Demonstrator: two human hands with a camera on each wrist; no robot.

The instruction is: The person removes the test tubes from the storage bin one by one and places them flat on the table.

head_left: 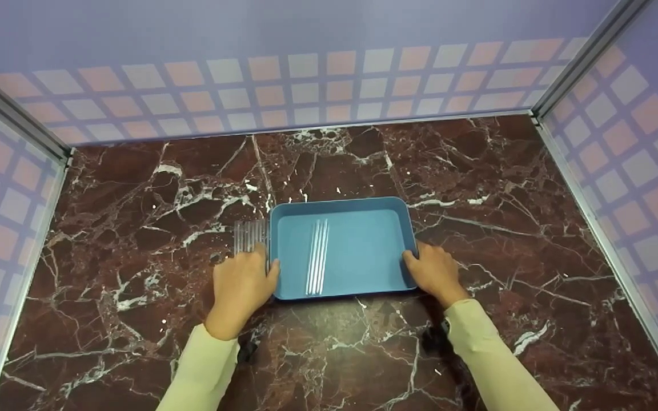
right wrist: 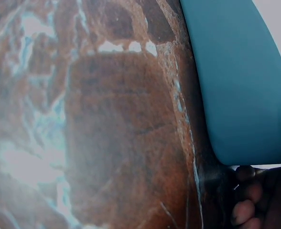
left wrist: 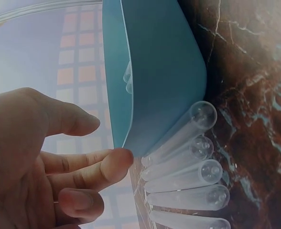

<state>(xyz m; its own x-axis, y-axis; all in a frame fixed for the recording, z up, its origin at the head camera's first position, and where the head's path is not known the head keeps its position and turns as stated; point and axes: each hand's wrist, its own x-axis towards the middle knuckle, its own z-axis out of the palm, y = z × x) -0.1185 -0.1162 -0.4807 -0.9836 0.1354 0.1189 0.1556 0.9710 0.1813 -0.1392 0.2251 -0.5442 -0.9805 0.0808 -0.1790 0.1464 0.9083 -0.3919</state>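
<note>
A shallow blue tray [head_left: 357, 251] stands in the middle of the marble-patterned tabletop. Inside it, toward the left, several clear test tubes [head_left: 317, 257] lie side by side. More clear test tubes [left wrist: 186, 176] lie in a row on the tabletop just outside the tray's left wall. My left hand [head_left: 242, 282] is at that left wall; in the left wrist view its thumb and fingers are apart, a fingertip close to the rim. At the opposite end, my right hand [head_left: 434, 271] grips the tray's right wall, thumb over the rim; its fingers are partly hidden in the right wrist view.
A pale purple back panel [head_left: 306, 85] with pink and white squares closes off the far edge. Similar side panels [head_left: 637, 114] stand left and right, joined by metal corner posts [head_left: 586, 60]. The dark red marbled tabletop [head_left: 135, 228] surrounds the tray.
</note>
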